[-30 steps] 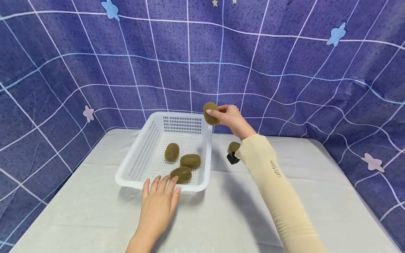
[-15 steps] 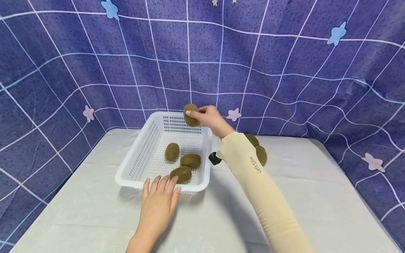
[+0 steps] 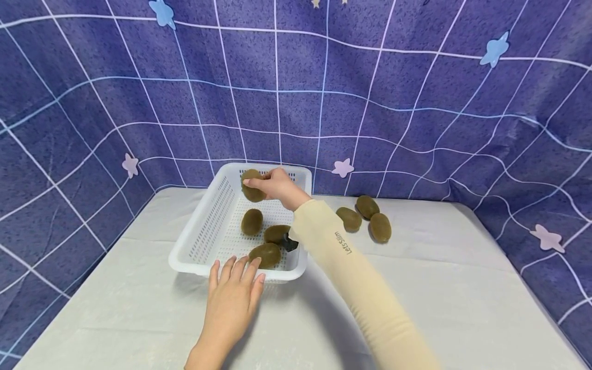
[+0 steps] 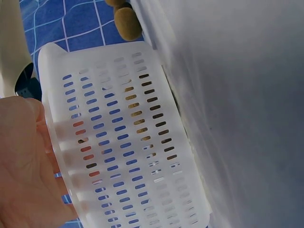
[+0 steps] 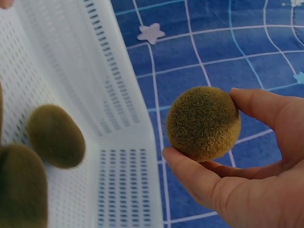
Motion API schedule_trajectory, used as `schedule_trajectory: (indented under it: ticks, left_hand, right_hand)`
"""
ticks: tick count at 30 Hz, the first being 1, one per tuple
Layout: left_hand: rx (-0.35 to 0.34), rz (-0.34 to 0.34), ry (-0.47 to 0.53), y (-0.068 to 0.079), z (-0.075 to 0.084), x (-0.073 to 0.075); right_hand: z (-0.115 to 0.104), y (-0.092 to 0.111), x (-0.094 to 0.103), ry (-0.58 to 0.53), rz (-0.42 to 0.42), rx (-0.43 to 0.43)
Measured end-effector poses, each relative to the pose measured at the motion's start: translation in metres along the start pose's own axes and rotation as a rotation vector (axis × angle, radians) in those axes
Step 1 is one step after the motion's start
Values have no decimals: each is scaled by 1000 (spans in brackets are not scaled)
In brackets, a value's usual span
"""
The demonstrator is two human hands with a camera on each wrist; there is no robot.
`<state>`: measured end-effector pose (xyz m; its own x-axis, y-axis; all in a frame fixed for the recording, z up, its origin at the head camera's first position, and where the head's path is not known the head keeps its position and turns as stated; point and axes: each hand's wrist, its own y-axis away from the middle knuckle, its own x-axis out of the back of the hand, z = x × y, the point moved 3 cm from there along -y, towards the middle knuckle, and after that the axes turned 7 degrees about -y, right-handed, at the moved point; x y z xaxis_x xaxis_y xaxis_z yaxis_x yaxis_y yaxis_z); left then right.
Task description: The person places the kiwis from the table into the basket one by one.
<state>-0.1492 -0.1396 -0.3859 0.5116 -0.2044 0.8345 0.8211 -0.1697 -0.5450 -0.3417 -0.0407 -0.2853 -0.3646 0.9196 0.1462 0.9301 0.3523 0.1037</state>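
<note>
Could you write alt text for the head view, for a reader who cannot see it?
A person's right hand holds a kiwifruit over a white perforated basket containing three more kiwifruit; the left hand rests on the near rim. Three other kiwifruit lie on the cloth-covered table, before a grid-patterned backdrop.

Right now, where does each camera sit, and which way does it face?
Head: on the head, looks forward and down at the basket; left hand, right hand, sleeve show.
Left wrist: on that wrist, looks at the basket's slotted side; left hand and sleeve show.
Right wrist: on that wrist, looks at the held kiwi; right hand and another fingertip show.
Shared: head and right wrist show that kiwi.
</note>
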Motion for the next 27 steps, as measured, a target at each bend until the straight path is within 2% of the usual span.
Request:
schedule_trajectory:
  ticks: [7, 12, 19, 27]
  left_hand:
    - [-2, -7, -5, -1, 0, 0]
    - [-4, -7, -6, -1, -1, 0]
    - [-5, -21, -14, -1, -1, 0]
    - [-1, -38, -7, -1, 0, 1]
  right_hand:
    - [11, -3, -20, 4, -18, -50]
    - [20, -3, -31, 6, -76, -86]
    - [36, -4, -40, 47, -120, -149]
    - [45, -2, -49, 133, -206, -165]
